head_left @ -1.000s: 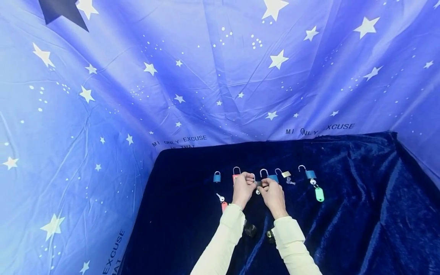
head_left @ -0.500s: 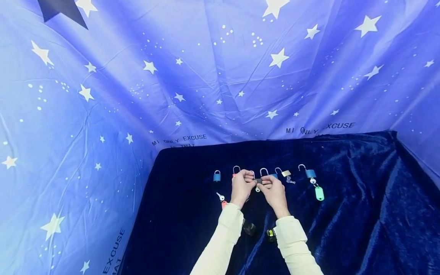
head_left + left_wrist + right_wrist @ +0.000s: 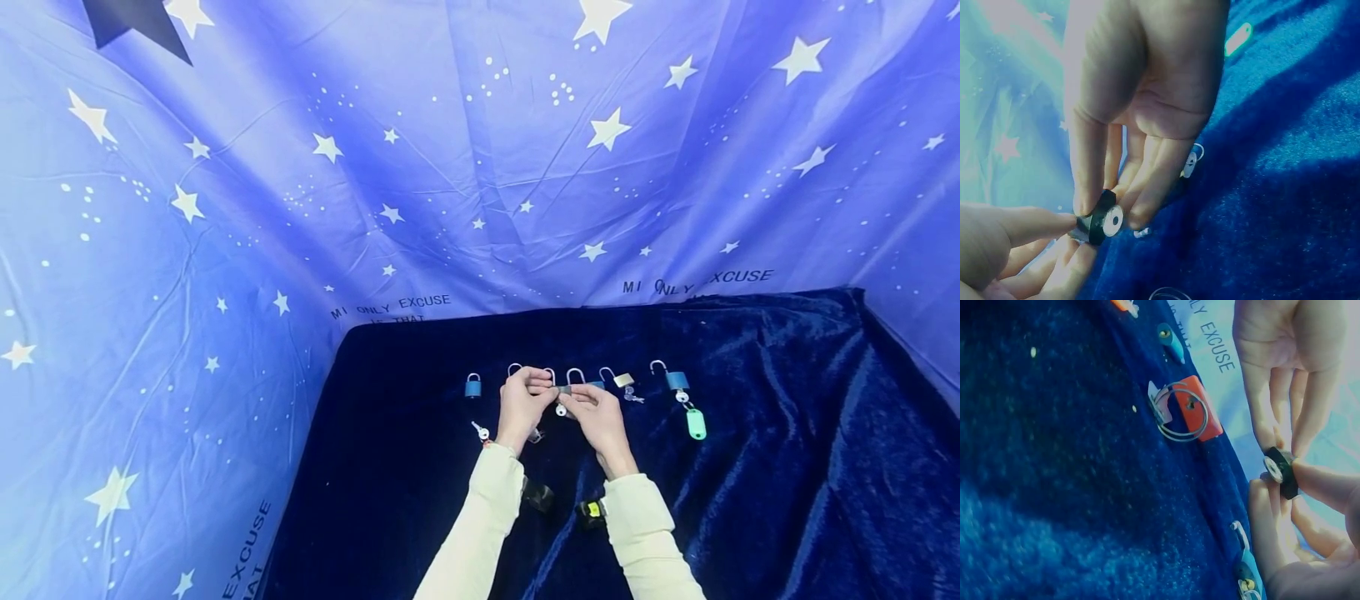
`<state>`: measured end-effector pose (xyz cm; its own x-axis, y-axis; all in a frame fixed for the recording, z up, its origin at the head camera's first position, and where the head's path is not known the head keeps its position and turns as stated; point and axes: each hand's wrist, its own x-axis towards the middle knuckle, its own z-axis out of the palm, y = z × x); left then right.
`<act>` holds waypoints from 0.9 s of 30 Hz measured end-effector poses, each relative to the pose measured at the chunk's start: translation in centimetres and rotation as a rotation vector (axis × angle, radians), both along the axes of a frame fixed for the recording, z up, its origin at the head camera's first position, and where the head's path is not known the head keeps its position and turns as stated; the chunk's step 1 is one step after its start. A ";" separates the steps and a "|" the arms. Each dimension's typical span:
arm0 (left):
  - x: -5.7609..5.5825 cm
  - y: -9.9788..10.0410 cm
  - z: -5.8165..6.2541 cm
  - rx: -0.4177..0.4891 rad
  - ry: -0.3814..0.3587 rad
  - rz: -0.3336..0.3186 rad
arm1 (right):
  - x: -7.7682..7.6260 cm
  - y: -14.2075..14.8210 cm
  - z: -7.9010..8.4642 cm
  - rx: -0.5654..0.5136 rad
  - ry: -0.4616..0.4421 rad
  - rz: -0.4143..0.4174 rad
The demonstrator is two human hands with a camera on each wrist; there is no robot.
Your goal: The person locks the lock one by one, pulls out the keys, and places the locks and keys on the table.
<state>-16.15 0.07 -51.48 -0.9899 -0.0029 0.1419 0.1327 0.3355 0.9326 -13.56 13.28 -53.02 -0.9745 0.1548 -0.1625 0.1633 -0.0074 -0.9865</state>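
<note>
A small dark padlock [image 3: 564, 389] is held between both hands, with a round-headed silver key [image 3: 561, 410] at its lower side. My left hand [image 3: 522, 407] pinches it from the left. From the right, my right hand [image 3: 600, 417] pinches it with thumb and fingers. In the left wrist view the key head [image 3: 1114, 220] faces the camera, and fingertips cover part of the lock body [image 3: 1092, 229]. The right wrist view shows the same dark padlock [image 3: 1288, 478] between the two hands. Behind my left hand, a red padlock [image 3: 1204, 412] is mostly hidden in the head view.
Along the dark blue velvet cloth [image 3: 750, 467] lie a closed blue padlock [image 3: 472, 388], a blue padlock [image 3: 597, 385], a brass padlock [image 3: 624, 380] with keys, and an open blue padlock [image 3: 677, 380] with a green tag [image 3: 697, 423]. Loose keys [image 3: 480, 431] lie near my left sleeve.
My left hand has shifted slightly left and away from me, covering more of the red padlock, and its sleeve now hides most of the red tag. The dark padlock stays pinched between both hands.
</note>
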 end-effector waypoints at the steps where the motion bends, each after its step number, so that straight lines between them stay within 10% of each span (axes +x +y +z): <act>1: -0.1 0.0 0.0 0.010 -0.019 0.003 | 0.0 0.0 0.0 -0.018 -0.002 0.001; 8: -0.9 -0.3 -0.6 0.135 -0.124 -0.017 | 0.3 -0.4 -0.3 -0.095 0.012 -0.007; 27: -1.3 -0.5 -0.6 -0.007 -0.113 -0.058 | 0.6 -0.9 -1.0 -0.103 0.000 -0.005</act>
